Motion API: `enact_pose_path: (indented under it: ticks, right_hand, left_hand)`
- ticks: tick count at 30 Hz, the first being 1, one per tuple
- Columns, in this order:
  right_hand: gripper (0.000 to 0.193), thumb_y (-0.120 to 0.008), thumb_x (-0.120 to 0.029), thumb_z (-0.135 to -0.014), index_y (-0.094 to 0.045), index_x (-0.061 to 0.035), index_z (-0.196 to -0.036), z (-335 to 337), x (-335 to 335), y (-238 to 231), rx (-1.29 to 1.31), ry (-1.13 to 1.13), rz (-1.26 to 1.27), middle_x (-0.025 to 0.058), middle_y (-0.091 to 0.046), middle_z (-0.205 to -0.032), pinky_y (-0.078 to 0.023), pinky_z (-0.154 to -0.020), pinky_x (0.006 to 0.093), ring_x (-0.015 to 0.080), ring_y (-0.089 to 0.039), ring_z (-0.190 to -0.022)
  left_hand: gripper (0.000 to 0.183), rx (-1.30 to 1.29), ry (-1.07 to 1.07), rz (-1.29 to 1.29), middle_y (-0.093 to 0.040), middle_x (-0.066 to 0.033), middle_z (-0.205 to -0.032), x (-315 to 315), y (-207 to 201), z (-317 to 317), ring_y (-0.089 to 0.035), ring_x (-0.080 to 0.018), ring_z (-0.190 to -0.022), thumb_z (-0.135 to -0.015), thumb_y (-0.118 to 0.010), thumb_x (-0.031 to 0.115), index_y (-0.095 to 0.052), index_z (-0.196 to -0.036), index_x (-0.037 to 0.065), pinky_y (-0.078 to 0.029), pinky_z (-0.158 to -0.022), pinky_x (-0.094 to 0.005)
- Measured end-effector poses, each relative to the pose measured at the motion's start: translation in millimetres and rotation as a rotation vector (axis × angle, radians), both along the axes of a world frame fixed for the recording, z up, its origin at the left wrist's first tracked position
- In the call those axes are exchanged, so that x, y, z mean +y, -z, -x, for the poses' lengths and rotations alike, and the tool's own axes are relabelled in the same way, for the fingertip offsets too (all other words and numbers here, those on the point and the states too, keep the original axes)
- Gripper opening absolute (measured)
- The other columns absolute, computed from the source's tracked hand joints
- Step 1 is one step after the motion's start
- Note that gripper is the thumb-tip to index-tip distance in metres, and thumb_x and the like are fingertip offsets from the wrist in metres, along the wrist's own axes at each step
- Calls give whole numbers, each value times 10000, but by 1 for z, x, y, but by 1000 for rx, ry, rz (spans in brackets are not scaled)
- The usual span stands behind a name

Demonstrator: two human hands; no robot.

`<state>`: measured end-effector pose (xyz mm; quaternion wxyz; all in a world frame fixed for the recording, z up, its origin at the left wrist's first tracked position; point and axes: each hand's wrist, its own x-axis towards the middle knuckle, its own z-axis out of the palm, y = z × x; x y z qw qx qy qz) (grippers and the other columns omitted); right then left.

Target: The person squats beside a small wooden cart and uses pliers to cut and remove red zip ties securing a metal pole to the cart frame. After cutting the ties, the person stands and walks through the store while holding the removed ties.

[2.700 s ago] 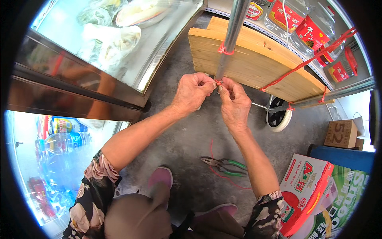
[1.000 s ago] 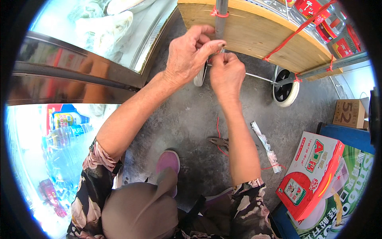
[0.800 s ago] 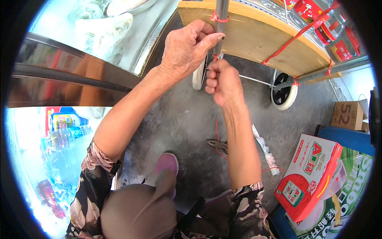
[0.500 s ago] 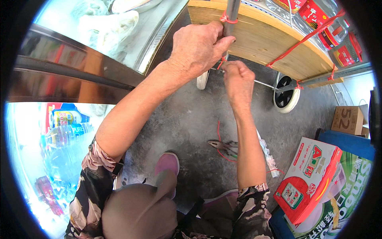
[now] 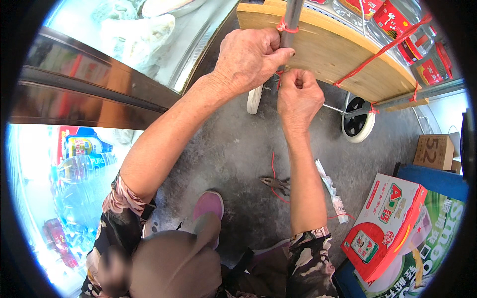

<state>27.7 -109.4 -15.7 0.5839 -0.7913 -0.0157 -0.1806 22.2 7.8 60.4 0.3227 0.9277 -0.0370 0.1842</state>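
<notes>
Seemingly tying: left hand point(image 5: 251, 55) is gripping metal pole point(image 5: 294, 12), right hand point(image 5: 301, 102) is clenching beside it, cord hold unclear, lower red cord point(image 5: 279, 73) showing low on pole, next move probably needing steady tension.

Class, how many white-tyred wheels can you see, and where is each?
2: one wheel below the wooden board's right half, another just below the left hand in the picture. More may be hidden.
</notes>
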Motion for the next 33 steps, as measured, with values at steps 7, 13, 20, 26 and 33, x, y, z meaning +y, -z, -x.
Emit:
enact_pose_path:
  ticks: [7, 13, 20, 26, 33]
  right_hand:
    - [72, -616, -91, -774, -617, -25, -746, -5, -6, 4, -29, -165, 80, 97, -603, -645, -454, -526, 339, 216, -568, -537]
    - [161, -594, -137, -865, -628, 9, -807, 8, -26, 4, 275, -141, -416, 11, -576, -649, -396, -469, 225, 63, -479, -523]
    - [173, -618, -189, -855, -635, -24, -807, 9, -16, 3, 587, -239, -513, 10, -593, -656, -358, -450, 214, 65, -475, -515]
    - [192, -621, -170, -837, -651, 20, -842, 4, -8, 5, 295, -184, -254, 49, -618, -663, -448, -572, 284, 117, -534, -576]
    - [198, -613, -179, -834, -644, 16, -854, 18, 0, -4, 226, -100, -111, 136, -639, -689, -476, -633, 342, 227, -614, -630]
  left_hand:
    - [286, 47, 5, 64, -535, -27, -519, 1, -3, -1, -445, -72, -485, -794, -686, 243, -599, -693, -10, -389, -464, -261]
    - [310, 23, 35, 4, -549, -46, -508, 2, -4, 0, -480, -85, -468, -803, -671, 281, -616, -712, -10, -405, -468, -258]
    - [323, 11, 16, -38, -546, -51, -502, -2, -5, 1, -512, -100, -469, -808, -667, 295, -608, -702, -4, -410, -460, -274]
    - [322, -3, 27, -31, -536, -48, -497, 0, -1, 0, -488, -103, -455, -807, -667, 293, -598, -688, 2, -403, -453, -279]
    - [322, -1, 28, -62, -541, -45, -500, -1, -4, 1, -484, -96, -459, -804, -670, 288, -594, -690, -3, -399, -451, -274]
